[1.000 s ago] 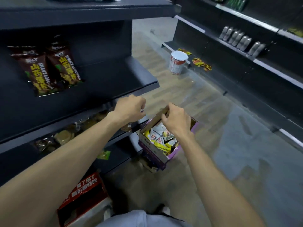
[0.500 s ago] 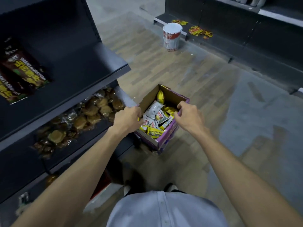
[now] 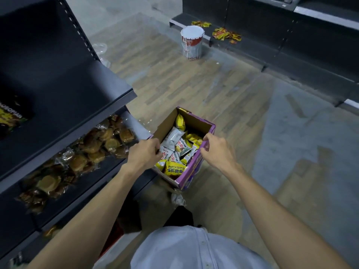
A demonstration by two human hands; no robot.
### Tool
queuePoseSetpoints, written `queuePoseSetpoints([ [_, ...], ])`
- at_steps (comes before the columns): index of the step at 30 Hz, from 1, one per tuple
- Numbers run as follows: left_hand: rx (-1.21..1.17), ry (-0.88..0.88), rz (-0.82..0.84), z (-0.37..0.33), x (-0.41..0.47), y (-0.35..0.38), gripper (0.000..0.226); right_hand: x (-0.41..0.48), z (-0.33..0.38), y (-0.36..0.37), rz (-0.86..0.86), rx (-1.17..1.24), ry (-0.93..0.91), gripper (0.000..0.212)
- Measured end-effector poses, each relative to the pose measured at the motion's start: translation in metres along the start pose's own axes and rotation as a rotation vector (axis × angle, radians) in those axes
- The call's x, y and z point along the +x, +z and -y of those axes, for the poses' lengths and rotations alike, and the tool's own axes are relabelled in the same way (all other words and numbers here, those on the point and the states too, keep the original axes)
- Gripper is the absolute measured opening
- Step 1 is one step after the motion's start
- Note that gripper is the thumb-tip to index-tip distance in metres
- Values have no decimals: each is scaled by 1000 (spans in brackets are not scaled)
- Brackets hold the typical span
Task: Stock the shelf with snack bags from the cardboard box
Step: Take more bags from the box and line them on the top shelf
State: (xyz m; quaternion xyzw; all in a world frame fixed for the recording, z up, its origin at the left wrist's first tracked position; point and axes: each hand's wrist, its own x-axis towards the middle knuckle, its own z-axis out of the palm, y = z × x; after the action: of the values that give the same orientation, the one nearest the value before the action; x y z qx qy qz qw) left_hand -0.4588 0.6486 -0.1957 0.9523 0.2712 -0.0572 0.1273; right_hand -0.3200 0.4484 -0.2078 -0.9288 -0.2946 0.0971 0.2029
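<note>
A purple cardboard box (image 3: 191,176) sits on the floor beside the dark shelf unit, filled with several yellow and white snack bags (image 3: 175,168). My left hand (image 3: 143,154) grips the box's left rim with curled fingers. My right hand (image 3: 216,150) pinches the right rim of the box. The upper shelf board (image 3: 77,101) on the left carries a dark snack bag with yellow print (image 3: 11,117) at the frame's left edge.
The lower shelf (image 3: 108,171) holds clear packs of brown cakes (image 3: 91,148). A red and white bucket (image 3: 192,43) stands on the wooden floor ahead, near scattered yellow packets (image 3: 226,33) on the opposite shelf base. A crumpled wrapper (image 3: 177,199) lies by the box.
The view has tilted down toward the floor. Both hands have come from above the box to its left and right rims; the box looks unmoved.
</note>
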Motion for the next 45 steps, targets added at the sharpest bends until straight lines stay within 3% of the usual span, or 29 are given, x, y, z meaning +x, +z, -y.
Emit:
queuePoseSetpoints([
  [11, -235, -104, 45, 19, 81, 32, 17, 80, 8, 39, 164, 15, 93, 32],
  [19, -396, -338, 161, 27, 93, 71, 20, 125, -13, 44, 263, 29, 197, 29],
  [30, -568, -779, 223, 17, 94, 104, 13, 217, -28, 70, 535, -50, -38, 32],
  [35, -671, -1023, 149, 0, 111, 121, 13, 259, -41, 101, 694, -124, -225, 37],
  [45, -808, -1235, 134, -31, 141, 216, 9, 293, -83, 185, 945, -391, -502, 41],
])
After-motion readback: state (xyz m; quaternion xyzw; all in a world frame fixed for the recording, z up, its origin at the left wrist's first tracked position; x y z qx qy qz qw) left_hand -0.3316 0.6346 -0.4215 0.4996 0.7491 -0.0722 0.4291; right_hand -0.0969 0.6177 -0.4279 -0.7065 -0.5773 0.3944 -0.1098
